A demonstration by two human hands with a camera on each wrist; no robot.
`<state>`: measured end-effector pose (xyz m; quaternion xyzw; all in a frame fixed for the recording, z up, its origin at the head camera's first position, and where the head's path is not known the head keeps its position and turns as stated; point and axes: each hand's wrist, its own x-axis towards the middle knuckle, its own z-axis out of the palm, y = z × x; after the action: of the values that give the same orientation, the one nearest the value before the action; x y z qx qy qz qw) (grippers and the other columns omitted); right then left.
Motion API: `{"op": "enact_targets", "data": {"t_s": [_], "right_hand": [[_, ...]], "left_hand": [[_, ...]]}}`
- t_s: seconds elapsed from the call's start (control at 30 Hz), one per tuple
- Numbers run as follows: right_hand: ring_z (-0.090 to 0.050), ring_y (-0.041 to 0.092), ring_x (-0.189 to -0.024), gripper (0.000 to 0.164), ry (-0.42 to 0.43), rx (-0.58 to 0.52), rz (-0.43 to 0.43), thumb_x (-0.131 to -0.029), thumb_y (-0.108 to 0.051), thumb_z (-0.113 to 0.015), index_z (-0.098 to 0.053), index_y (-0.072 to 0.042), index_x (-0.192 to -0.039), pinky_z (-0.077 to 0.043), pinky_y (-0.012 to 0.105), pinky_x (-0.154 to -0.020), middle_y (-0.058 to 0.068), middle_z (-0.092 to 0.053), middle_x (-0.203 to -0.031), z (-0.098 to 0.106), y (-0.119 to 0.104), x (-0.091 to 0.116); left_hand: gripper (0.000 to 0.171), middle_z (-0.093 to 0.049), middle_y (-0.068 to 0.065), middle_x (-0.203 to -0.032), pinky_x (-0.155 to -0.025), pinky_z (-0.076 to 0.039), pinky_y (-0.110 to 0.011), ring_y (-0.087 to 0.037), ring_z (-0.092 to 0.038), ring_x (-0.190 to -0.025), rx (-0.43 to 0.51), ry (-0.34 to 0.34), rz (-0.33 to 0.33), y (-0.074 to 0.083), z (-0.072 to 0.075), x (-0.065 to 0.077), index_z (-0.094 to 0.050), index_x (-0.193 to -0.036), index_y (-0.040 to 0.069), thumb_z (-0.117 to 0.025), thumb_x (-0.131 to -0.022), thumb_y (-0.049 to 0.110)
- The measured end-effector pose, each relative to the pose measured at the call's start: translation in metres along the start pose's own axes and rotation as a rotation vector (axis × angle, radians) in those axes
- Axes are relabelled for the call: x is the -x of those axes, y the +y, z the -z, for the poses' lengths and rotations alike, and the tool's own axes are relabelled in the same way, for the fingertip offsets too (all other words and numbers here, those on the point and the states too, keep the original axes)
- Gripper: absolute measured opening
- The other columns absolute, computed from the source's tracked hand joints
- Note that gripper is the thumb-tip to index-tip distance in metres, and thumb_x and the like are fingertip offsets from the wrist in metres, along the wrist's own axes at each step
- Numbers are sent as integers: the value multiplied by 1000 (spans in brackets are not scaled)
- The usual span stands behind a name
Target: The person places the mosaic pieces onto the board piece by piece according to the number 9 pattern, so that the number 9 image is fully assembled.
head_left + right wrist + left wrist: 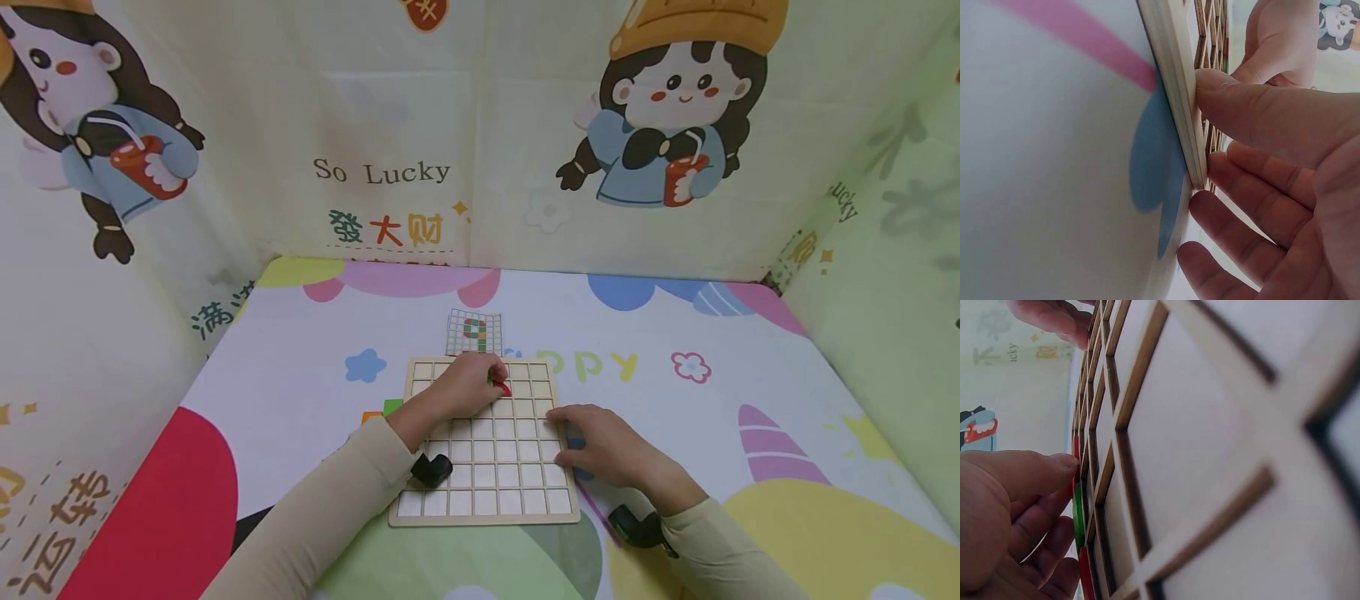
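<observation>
The grid board (506,452) is pale wood ruled into whitish squares, its pieces being a bright red piece (505,388) and a green piece (1078,515), with a green tile (393,407) and an orange tile (371,417) nearby. The card (475,333) is white, dark-gridded, its figure mostly green with some orange. Red, yellow, pink, green and blue shapes pattern the white worktop (667,417); the cream backdrop (525,108) carries blue-clothed, orange-hatted cartoon figures, and the sleeves (337,496) are plain beige.
</observation>
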<state>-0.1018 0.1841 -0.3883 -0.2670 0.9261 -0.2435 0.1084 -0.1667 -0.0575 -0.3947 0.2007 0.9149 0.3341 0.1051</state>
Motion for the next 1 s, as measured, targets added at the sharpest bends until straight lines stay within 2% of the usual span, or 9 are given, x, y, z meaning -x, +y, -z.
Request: {"op": "enact_targets", "data": {"t_s": [0.5, 0.77, 0.9, 1.0], "right_hand": [[-58, 36, -118, 47, -2, 4, 9, -83, -13, -80, -64, -1, -126, -44, 52, -99, 11, -66, -123, 1, 0, 0], [-58, 36, -118, 48, -5, -1, -3, -82, -14, -81, -64, -1, -126, -44, 52, -100, 12, -65, -123, 1, -1, 0], [-58, 36, -118, 48, -5, -3, -2, -83, -14, -80, -64, -1, -126, -44, 52, -100, 12, -65, -123, 1, -1, 0], [-58, 36, -118, 48, -5, -2, -2, -82, -14, -80, -64, -1, -126, -44, 52, -100, 11, -66, -123, 1, 0, -1]], "left_hand": [[15, -66, -1, -98, -88, -49, -34, -19, -57, -94, -12, -12, -1, 0, 2, 1, -68, -104, 7, -73, -90, 8], [20, -68, -3, -111, -93, -49, -35, -20, -59, -106, 14, -36, 28, 1, 6, 2, -68, -110, 9, -71, -91, 10], [22, -67, -3, -117, -96, -48, -37, -21, -59, -114, 55, -51, 50, 3, 11, 5, -67, -114, 10, -70, -92, 12], [22, -66, -3, -119, -97, -48, -38, -21, -58, -116, 97, -56, 40, 4, 14, 8, -66, -114, 11, -71, -93, 15]]}}
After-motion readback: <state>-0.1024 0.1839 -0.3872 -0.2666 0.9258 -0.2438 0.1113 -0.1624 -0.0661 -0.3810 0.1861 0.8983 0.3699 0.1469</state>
